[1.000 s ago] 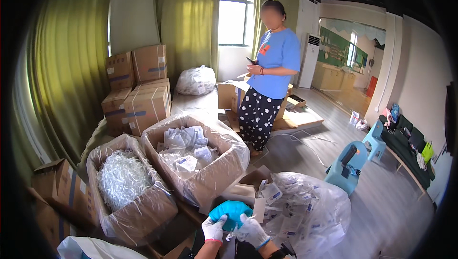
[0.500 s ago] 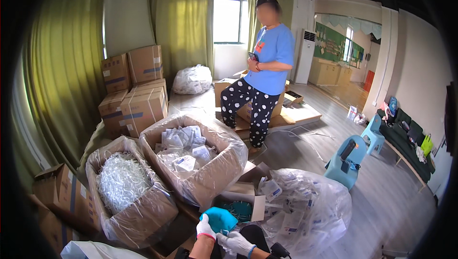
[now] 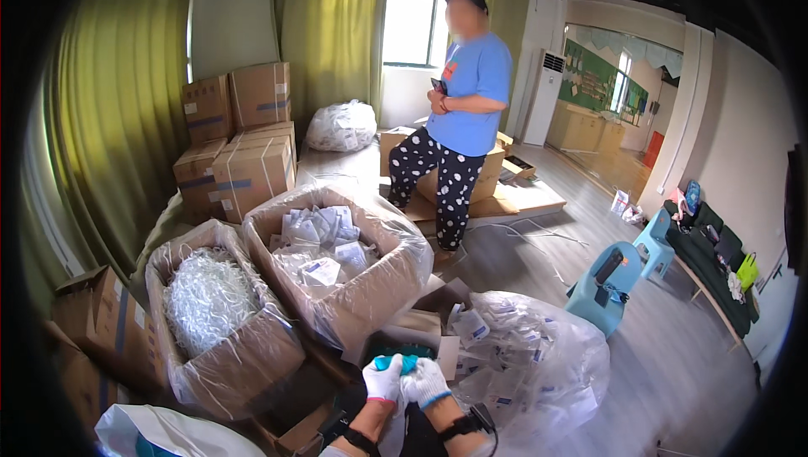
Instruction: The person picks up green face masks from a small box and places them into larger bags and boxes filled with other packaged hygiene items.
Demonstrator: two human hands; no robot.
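A teal face mask (image 3: 408,364) is pinched between my two gloved hands, its middle showing between them. My left hand (image 3: 383,379), in a white glove with a pink cuff, closes on its left side. My right hand (image 3: 427,382), in a white glove, closes on the other side. Fingers cover most of the mask. Just beyond my hands stands a small open carton (image 3: 449,356) with more teal masks (image 3: 404,348) inside. Right of it lies a large clear plastic bag (image 3: 568,373) full of flat white packets with blue print.
Two lined cartons stand ahead left: one holds white stringy strips (image 3: 210,295), the other clear packets (image 3: 324,242). Brown boxes (image 3: 252,167) are stacked behind. A person in a blue shirt (image 3: 475,78) stands beyond, holding a phone. Blue chairs (image 3: 606,289) stand at right; a white bag (image 3: 168,432) lies lower left.
The mask was spread broad and is now gathered small between both hands. My right hand has come up beside my left, and my view has shifted slightly.
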